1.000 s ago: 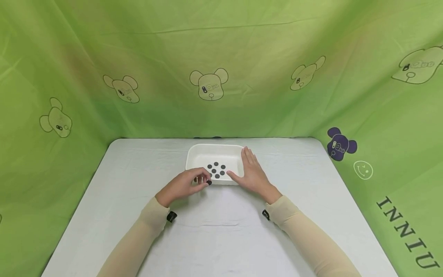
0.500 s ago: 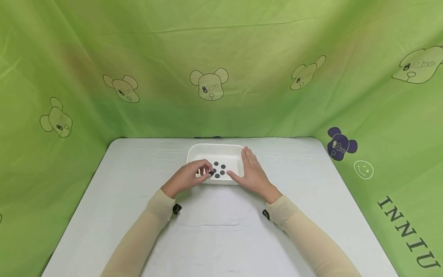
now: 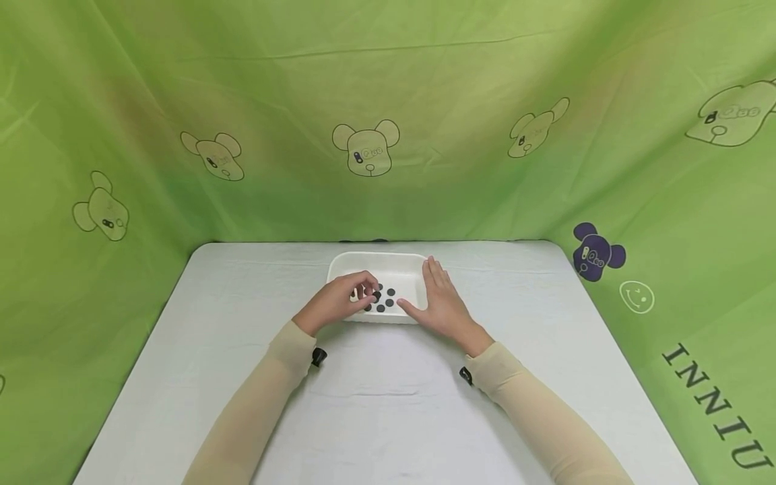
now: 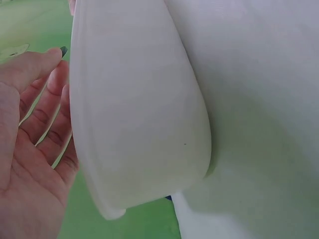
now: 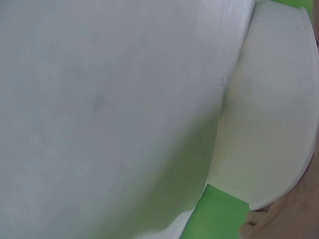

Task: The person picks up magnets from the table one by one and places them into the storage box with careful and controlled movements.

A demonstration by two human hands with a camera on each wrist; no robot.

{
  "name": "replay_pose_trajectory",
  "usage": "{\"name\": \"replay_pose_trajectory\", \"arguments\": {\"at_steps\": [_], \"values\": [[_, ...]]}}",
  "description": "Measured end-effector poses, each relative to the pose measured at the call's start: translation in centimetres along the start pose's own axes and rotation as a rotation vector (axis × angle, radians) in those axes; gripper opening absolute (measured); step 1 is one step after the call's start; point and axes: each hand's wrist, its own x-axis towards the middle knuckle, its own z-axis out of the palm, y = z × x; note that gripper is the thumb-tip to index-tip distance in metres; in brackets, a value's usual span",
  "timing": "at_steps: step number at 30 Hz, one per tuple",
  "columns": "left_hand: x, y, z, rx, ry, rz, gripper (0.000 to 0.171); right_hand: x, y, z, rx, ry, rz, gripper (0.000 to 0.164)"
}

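Note:
A shallow white plastic tray (image 3: pixel 397 271) stands near the far side of the table, with several small black round discs (image 3: pixel 391 292) lying on its floor. Above them, my left hand (image 3: pixel 335 300) pinches one black disc (image 3: pixel 377 296) between thumb and fingertips, over the tray's left half. The left wrist view shows that disc's dark edge (image 4: pixel 64 51) at the thumb tip, beside the tray's outer wall (image 4: pixel 134 109). My right hand (image 3: pixel 447 306) lies with straight fingers along the tray's right rim, its thumb over the near right corner. Some discs are partly hidden behind my left hand.
A white cloth (image 3: pixel 388 404) covers the table. Green curtains (image 3: pixel 376 81) printed with bear heads hang behind it and at both sides. Each sleeve cuff carries a small black device (image 3: pixel 319 356).
My left hand has moved from the tray's near rim inward and to the right, carrying the pinched disc over the other discs. The right hand and tray have stayed in place.

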Motion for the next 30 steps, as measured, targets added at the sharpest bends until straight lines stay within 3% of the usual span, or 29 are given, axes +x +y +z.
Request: {"name": "replay_pose_trajectory", "arguments": {"at_steps": [11,30], "values": [[1.9,-0.1,0.4,-0.004,-0.023,0.03,0.012,-0.2,-0.1,-0.3,0.008,-0.003,-0.001,0.115],[5.4,0.1,0.9,-0.049,-0.08,-0.009,0.013,-0.2,-0.2,-0.4,0.007,0.003,-0.01,0.114]]}}
